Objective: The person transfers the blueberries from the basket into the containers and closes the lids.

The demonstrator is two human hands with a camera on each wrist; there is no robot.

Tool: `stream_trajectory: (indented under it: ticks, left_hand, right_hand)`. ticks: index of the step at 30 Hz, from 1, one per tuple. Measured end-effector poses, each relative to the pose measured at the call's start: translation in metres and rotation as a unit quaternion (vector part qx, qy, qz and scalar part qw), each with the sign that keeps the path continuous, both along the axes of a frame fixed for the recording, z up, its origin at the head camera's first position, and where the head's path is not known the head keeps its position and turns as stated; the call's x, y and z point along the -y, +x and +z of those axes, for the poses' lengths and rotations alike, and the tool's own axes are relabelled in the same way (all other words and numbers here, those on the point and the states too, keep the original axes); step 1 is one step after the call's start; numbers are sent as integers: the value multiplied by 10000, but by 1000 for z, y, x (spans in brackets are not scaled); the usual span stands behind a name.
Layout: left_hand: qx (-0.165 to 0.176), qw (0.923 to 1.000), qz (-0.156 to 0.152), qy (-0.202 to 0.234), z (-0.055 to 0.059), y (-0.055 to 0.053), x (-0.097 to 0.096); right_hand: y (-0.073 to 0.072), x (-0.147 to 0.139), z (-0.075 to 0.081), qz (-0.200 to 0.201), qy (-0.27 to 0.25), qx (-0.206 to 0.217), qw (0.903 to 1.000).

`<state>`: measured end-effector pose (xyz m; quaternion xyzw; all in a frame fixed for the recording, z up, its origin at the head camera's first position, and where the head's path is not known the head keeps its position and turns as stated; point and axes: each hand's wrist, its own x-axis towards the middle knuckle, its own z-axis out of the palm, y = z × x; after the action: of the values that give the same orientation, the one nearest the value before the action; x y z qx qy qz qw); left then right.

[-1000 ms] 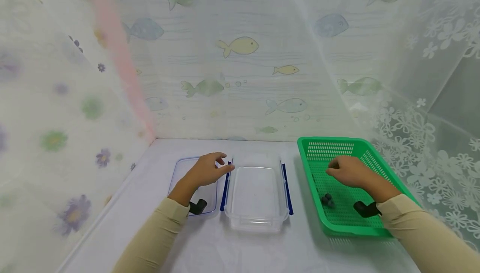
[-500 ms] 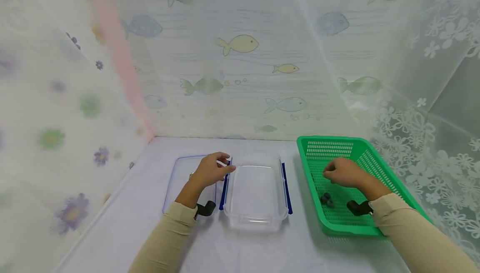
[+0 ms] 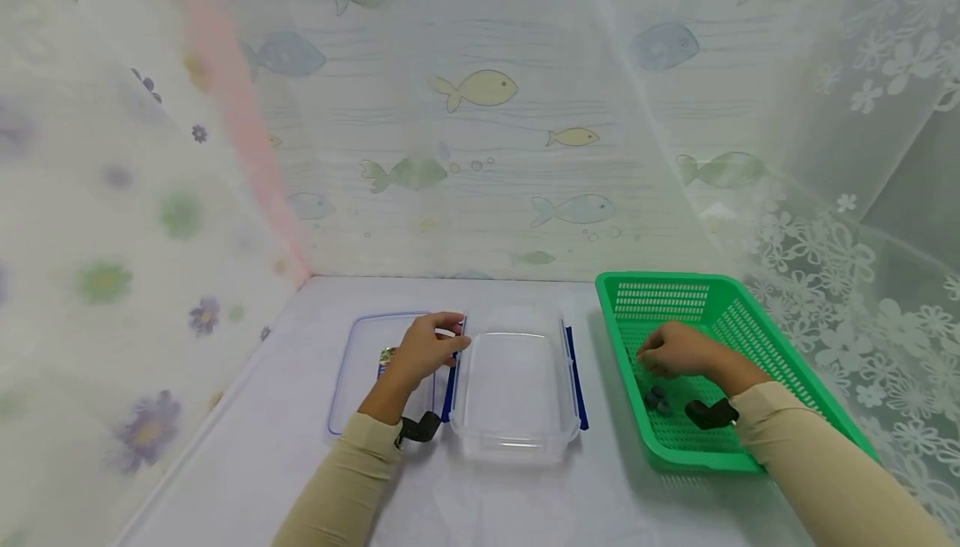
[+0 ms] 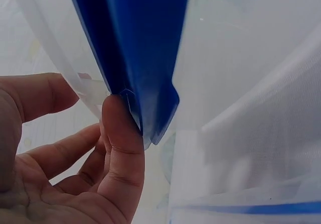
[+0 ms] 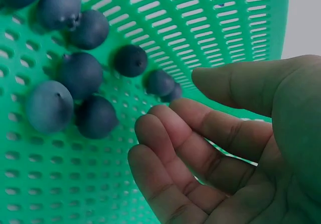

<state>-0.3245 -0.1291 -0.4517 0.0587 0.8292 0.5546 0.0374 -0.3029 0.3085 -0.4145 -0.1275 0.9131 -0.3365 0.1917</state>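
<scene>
A clear plastic food container (image 3: pixel 512 388) with blue side latches stands in the middle of the table. My left hand (image 3: pixel 429 351) is at its left rim, thumb and fingers pinching the edge. In the left wrist view, one fingertip (image 4: pixel 118 108) touches the blue latch (image 4: pixel 145 48). To the right, my right hand (image 3: pixel 678 349) is inside a green plastic basket (image 3: pixel 720 447), fingers loosely bent and holding nothing. Several blueberries (image 5: pixel 80 76) lie along the basket's left side, just beyond those fingertips in the right wrist view.
A clear lid with a blue edge (image 3: pixel 345 372) lies left of the container, partly behind the left forearm, with a small printed label (image 3: pixel 386 357). A white cloth (image 3: pixel 570 497) covers the table. Fish-patterned and flowered curtains (image 3: pixel 480 155) enclose the back and sides.
My right hand has moved left and slightly down inside the basket, closer to the blueberries. The left hand has shifted slightly right onto the container's rim, showing more of the lid.
</scene>
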Motion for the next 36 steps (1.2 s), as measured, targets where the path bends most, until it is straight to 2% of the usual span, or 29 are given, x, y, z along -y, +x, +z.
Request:
stream_trajectory:
  ticks: [9,16,20,26,36]
  left_hand:
    - [107,9999,-53,89,5,7,-2]
    - [152,9998,102,25,7,6,1]
    - [186,9998,6,39,6,4,0]
    - [192,9998,23,42,4,4,-1]
    - [176,9998,-30,-36,7,5,-2]
  right_hand:
    - [-2,-2,-16,-316,-446,537,9971]
    - [-2,2,-19,-494,-892,1008,9897]
    - [-2,0,-20,-593,-899,1013,9890]
    - [-2,-1,-25,-728,-983,996,9875]
    - [4,0,-20,-648,-719,662,9931]
